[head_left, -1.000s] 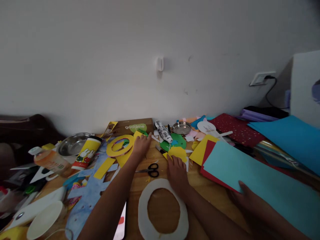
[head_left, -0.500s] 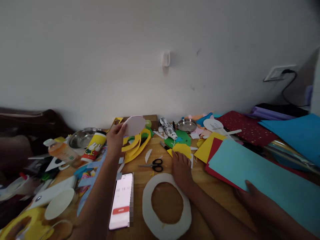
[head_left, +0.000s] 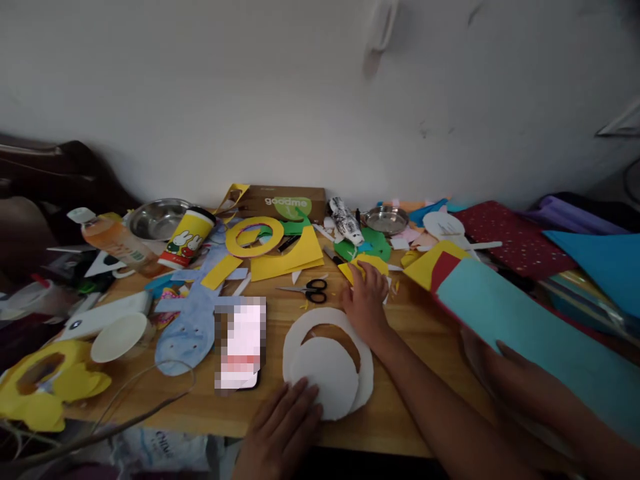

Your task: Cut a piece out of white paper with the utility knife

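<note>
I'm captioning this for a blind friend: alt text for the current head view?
A left hand rests on a white disc overlapping a white ring on a cluttered wooden table; the right hand touches yellow paper. Another hand holds a pale-blue sheet; scissors and a phone lie nearby.

At the near middle of the table, a paper disc lies over the near part of a paper ring, the left hand on the disc's near left edge, a phone to the left and scissors on the far side. The right hand rests on a paper piece between the scissors and a stack of sheets at right. Farther back, left to right, are a bowl, a box and a dish, with a cup near the bowl.
</note>
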Demonstrator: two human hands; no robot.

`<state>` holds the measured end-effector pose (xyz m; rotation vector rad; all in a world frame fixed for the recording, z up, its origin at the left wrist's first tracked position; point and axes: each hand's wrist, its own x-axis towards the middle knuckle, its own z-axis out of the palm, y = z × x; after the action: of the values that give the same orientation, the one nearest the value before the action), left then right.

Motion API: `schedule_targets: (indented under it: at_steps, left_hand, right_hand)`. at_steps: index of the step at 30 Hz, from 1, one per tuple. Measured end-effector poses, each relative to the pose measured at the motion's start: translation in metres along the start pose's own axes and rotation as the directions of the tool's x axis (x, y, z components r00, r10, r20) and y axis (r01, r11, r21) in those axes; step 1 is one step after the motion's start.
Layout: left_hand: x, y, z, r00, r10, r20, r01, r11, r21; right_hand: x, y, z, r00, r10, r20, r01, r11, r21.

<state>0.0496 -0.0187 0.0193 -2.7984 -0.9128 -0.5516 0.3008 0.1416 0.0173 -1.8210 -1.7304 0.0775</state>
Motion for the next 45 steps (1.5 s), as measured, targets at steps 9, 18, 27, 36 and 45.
schedule_targets:
  at_steps: [9, 18, 27, 36, 45]
  left_hand:
    - [-0.010, 0.004, -0.004, 1.000, -0.029, -0.002, 0.029, 1.000, 0.011]
    - [-0.004, 0.001, 0.002, 0.998, -0.062, -0.007, 0.062, 0.997, -0.041]
    - [0.022, 0.003, 0.003, 0.991, -0.023, 0.130, 0.013, 0.997, 0.077]
    - [0.029, -0.007, 0.021, 0.996, -0.081, 0.032, 0.079, 0.994, 0.077]
    - [0.029, 0.003, 0.016, 0.998, 0.004, 0.070, -0.012, 0.994, 0.106]
  right_hand:
    - [-0.068, -0.031, -0.056, 0.678, -0.559, 0.477, 0.405, 0.826, 0.393]
    - [-0.063, -0.020, -0.049, 0.773, -0.395, 0.496, 0.400, 0.911, 0.101]
    - [0.018, 0.007, -0.023, 0.962, -0.040, 0.272, 0.115, 0.957, -0.265]
    - [-0.003, 0.017, -0.037, 0.976, -0.036, 0.217, 0.056, 0.994, -0.089]
    - [-0.034, 0.017, -0.030, 0.902, -0.204, 0.382, 0.131, 0.969, 0.207]
